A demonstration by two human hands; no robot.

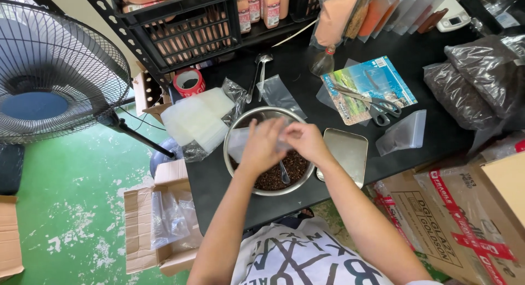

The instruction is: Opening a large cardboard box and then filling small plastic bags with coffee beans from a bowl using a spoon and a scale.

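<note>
Both my hands are over a round steel bowl (243, 124) that holds dark brown granules (273, 178) and a spoon (284, 174). My left hand (261, 145) and my right hand (306, 140) pinch a small clear plastic bag (238, 143) between them, above the bowl. The fingers of both hands meet at the bag's mouth. A flat steel tray (346, 152) lies just right of the bowl.
A stack of clear bags (194, 121) lies left of the bowl, a tape roll (188, 81) behind it. Scissors (377, 107) rest on a blue packet. Dark filled bags (470, 83) sit at right. A fan (49, 72) and cardboard boxes (158, 225) stand off the table.
</note>
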